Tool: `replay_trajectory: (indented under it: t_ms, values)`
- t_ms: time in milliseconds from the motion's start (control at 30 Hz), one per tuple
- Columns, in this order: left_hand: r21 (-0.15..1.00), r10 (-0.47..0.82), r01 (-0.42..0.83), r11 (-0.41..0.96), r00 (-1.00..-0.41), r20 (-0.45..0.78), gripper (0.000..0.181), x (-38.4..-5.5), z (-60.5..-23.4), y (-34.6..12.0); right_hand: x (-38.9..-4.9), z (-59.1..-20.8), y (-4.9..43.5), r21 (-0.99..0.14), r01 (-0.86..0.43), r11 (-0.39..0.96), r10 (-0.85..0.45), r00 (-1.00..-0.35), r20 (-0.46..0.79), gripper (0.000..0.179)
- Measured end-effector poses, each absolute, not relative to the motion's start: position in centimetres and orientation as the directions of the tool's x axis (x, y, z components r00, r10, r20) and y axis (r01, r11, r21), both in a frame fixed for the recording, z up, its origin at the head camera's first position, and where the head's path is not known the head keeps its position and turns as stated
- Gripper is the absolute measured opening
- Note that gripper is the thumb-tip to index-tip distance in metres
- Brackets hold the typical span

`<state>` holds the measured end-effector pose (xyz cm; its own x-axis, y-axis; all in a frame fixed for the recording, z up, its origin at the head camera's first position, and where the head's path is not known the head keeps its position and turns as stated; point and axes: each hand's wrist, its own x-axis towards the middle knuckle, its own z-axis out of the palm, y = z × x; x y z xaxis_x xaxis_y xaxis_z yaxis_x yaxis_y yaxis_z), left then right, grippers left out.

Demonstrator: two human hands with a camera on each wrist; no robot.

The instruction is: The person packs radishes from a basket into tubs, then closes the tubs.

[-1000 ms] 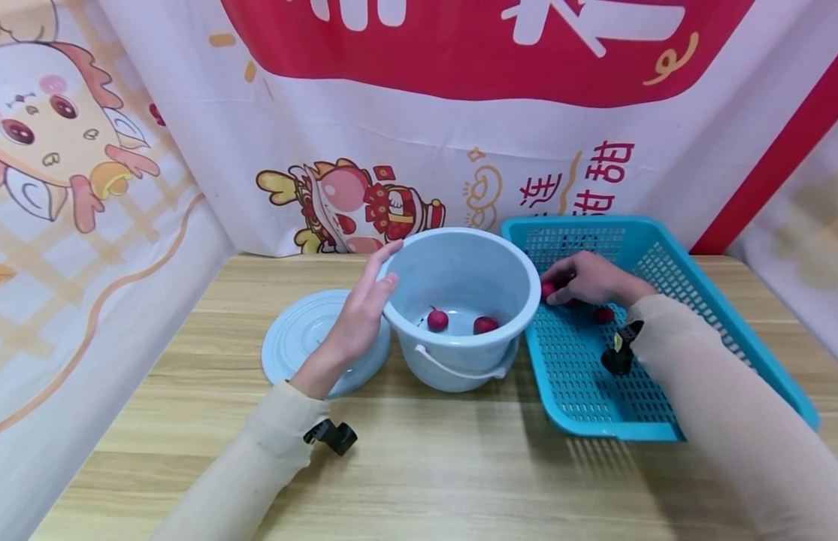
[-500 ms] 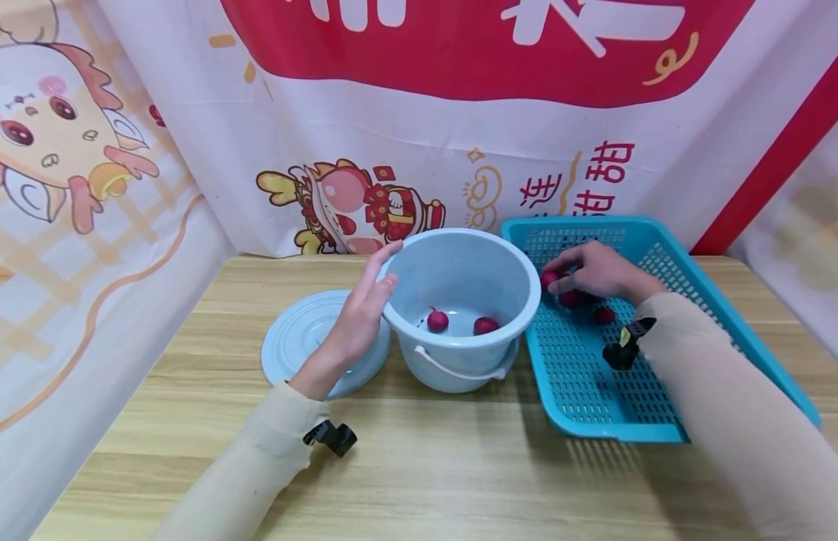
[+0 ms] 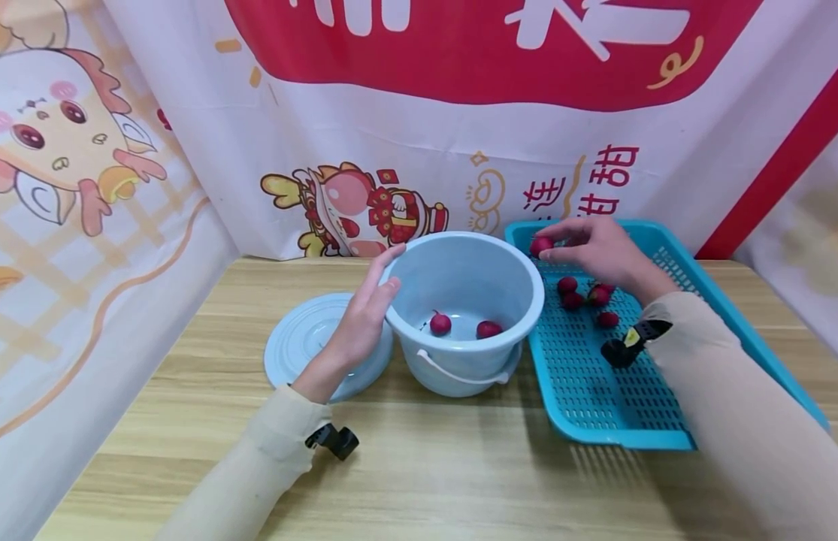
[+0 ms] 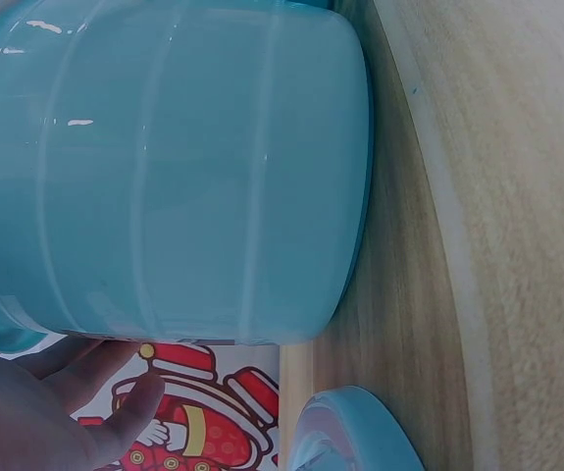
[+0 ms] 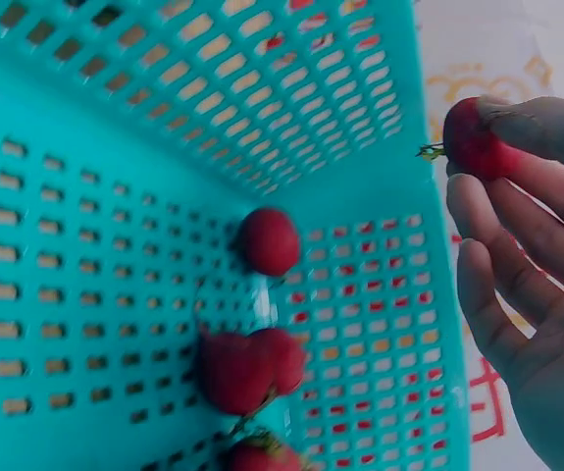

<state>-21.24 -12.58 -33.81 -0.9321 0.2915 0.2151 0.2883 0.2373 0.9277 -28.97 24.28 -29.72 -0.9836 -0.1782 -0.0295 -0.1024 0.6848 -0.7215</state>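
Note:
A light-blue bucket stands upright in the middle of the table, with two red radishes on its bottom. My left hand rests against the bucket's left side at the rim, fingers extended. In the left wrist view, the fingers show beside the bucket wall. Over the far left corner of the turquoise basket, my right hand pinches a radish between thumb and fingertips. The right wrist view shows this radish above the basket rim, its green stem stub pointing away from the hand.
Several more radishes lie on the basket floor below my right hand. The bucket's round lid lies on the table to the left, partly under my left forearm. A printed cloth hangs behind the table.
My right hand has lifted a radish from the basket floor up to its far left rim, uncovering the other radishes. My left hand stays at the bucket. The head view has shifted slightly.

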Motion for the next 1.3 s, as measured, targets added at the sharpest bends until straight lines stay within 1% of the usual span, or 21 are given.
replay_trajectory:
  t_ms: [100,233,467,700,967,1200,1300]
  values:
    - [0.928,0.292,0.287,0.238,-0.932,0.214,0.053,-21.2,-33.8,-12.6,-28.5,-29.3,23.9,-0.731,-0.146,0.667,-0.177,-0.984,0.035,0.061]
    - [0.926,0.292,0.291,0.239,-0.931,0.217,0.054,-21.2,-33.8,-12.6,-27.9,-28.8,23.3,-0.76,-0.193,0.62,-0.189,-0.978,0.094,0.06]
    - [0.925,0.298,0.298,0.235,-0.928,0.223,0.053,-21.3,-33.9,-12.5,-26.7,-28.2,21.9,-0.842,-0.272,0.466,-0.213,-0.958,0.191,0.054]
    - [0.927,0.299,0.297,0.229,-0.928,0.223,0.053,-21.5,-34.0,-12.6,-25.6,-27.8,20.5,-0.878,-0.295,0.376,-0.235,-0.947,0.218,0.051]
    - [0.927,0.3,0.304,0.222,-0.926,0.231,0.054,-21.5,-33.9,-12.6,-25.0,-27.7,19.4,-0.862,-0.319,0.393,-0.287,-0.934,0.214,0.048]
    - [0.929,0.293,0.296,0.223,-0.929,0.225,0.053,-21.4,-33.9,-12.6,-25.1,-28.1,19.1,-0.855,-0.358,0.375,-0.336,-0.912,0.234,0.044]
    - [0.93,0.292,0.293,0.221,-0.93,0.223,0.053,-21.4,-33.9,-12.6,-25.1,-28.3,19.1,-0.842,-0.368,0.394,-0.35,-0.907,0.233,0.043]
